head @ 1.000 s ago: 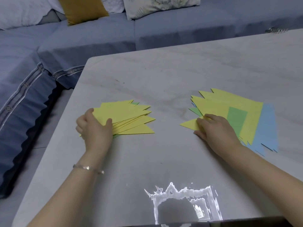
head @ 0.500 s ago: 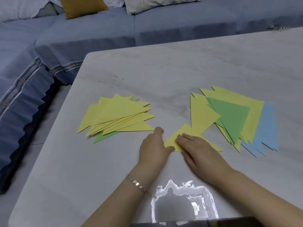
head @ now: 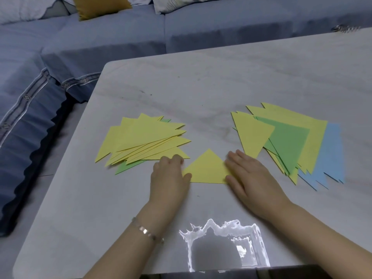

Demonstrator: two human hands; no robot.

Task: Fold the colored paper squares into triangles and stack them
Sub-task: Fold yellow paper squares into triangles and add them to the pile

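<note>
A folded yellow triangle [head: 207,169] lies flat on the table between my hands. My left hand [head: 169,178] touches its left corner with the thumb. My right hand [head: 248,176] lies flat with its fingers on the triangle's right corner. To the left sits a fanned pile of folded yellow triangles [head: 145,139] with a green one at the bottom. To the right lies a pile of yellow, green and blue paper [head: 289,141], with a yellow triangle and a green sheet on top.
The pale marble table [head: 201,85] has its left edge and rounded far-left corner next to a blue sofa [head: 100,43] with cushions. A bright window reflection [head: 223,242] shows near the front edge. A small metal object [head: 342,28] lies at the far right.
My left hand left the folded pile and came to the centre. My right hand pulled a yellow sheet from the right pile; it now lies as a triangle between both hands.
</note>
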